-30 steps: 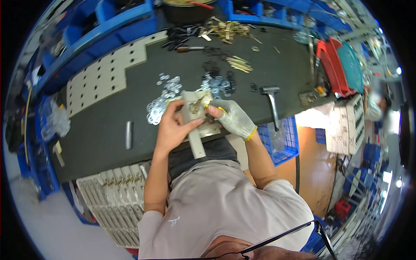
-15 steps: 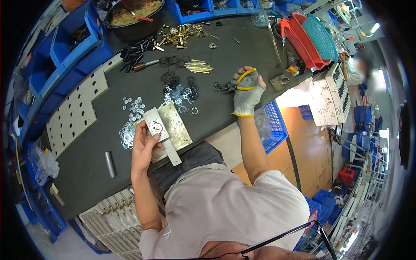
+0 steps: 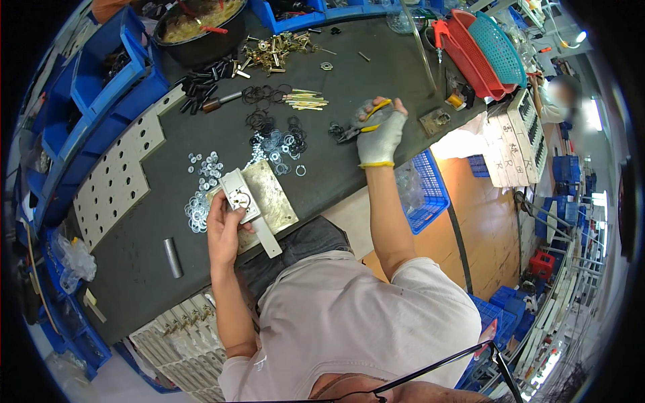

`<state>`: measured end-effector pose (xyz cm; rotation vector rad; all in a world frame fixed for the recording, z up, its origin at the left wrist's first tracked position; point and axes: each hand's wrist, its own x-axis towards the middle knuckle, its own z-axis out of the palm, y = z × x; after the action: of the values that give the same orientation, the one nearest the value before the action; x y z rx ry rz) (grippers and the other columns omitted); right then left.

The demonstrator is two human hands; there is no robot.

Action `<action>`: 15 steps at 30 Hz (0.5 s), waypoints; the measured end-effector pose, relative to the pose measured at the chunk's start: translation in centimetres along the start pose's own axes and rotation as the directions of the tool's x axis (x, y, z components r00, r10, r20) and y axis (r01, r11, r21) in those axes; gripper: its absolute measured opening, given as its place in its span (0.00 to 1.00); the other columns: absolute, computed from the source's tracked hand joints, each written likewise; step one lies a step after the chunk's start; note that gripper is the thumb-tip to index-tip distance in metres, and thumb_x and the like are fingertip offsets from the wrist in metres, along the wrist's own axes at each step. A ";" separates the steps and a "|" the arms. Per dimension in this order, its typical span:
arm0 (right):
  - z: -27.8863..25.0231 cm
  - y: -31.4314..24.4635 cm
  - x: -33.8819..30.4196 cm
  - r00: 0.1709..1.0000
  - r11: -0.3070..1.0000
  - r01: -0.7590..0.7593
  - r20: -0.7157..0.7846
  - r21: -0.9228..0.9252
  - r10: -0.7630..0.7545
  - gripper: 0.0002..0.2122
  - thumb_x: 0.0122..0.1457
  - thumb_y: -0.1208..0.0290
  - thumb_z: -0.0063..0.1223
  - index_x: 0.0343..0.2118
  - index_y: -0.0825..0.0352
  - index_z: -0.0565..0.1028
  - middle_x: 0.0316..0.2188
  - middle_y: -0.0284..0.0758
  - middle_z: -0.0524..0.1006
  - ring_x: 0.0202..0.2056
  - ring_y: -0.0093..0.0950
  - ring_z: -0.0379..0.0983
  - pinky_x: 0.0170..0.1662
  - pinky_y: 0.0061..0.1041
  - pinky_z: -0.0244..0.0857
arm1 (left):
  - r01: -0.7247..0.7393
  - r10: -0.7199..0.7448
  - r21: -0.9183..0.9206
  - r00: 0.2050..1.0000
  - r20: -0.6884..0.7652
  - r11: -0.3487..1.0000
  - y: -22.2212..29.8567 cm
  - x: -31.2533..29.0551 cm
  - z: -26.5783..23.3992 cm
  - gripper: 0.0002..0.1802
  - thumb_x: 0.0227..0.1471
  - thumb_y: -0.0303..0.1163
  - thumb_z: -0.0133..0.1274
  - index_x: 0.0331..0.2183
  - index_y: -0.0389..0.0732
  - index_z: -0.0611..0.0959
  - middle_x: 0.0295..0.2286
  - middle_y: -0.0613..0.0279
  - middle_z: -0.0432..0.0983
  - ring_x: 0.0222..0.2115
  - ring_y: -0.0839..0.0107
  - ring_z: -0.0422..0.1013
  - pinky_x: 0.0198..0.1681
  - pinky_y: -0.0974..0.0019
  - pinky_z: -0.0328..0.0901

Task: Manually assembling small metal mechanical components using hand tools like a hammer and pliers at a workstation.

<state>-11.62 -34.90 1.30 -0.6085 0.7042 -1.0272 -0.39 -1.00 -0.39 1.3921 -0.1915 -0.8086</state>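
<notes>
My left hand [image 3: 225,232], bare, grips a pale metal plate with a round fitting [image 3: 240,199], which looks like a door-handle plate. Its narrow end points toward my body. Partly under it lies a flat, worn metal slab [image 3: 272,191] at the table's near edge. On my right hand [image 3: 381,134] is a grey glove with the fingertips bare. Its fingers are wrapped round yellow-handled pliers [image 3: 368,129], whose dark jaws point left, low over the table by a few small black rings [image 3: 334,129]. Whether the jaws hold a ring I cannot tell.
Silvery washers [image 3: 196,213], clear and black rings [image 3: 277,144], brass-coloured pins [image 3: 306,100], black sleeves [image 3: 199,91] and bolts [image 3: 275,54] lie in piles. A metal rod [image 3: 173,258] is at left. Blue bins [image 3: 111,60] line the far left; a red basket [image 3: 467,54] stands far right.
My right hand has shifted slightly left with the pliers and turned a little. My left hand keeps its hold on the plate, in nearly the same place.
</notes>
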 end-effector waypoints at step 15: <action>0.3 -0.5 -1.5 0.961 0.994 0.087 0.259 0.068 -0.102 0.22 0.61 0.49 0.42 0.29 0.67 0.74 0.24 0.37 0.71 0.25 0.32 0.67 0.28 0.29 0.60 | 0.002 -0.001 -0.034 1.000 0.025 0.999 0.7 0.0 0.0 0.23 0.55 0.20 0.49 0.54 0.31 0.73 0.40 0.60 0.77 0.28 0.77 0.73 0.27 0.73 0.72</action>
<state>-12.19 -33.69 2.18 -0.7191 0.4157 -1.0276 -0.13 -1.04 0.28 1.3505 -0.1953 -0.8274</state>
